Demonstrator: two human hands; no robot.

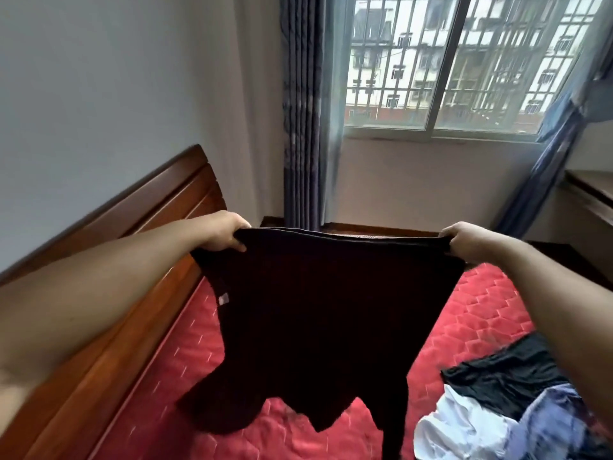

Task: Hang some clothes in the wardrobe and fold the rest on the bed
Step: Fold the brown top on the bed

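both hands gripping black garment, red bed

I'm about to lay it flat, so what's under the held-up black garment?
Red quilted bedspread shows around the black garment, held by the left hand and right hand. The clothes pile lies to its right. The bedspread behind the fabric is hidden.

Between left hand and right hand, a plain black fabric garment with one small pale label. Below them, a red quilted bedcover stitched in hexagons.
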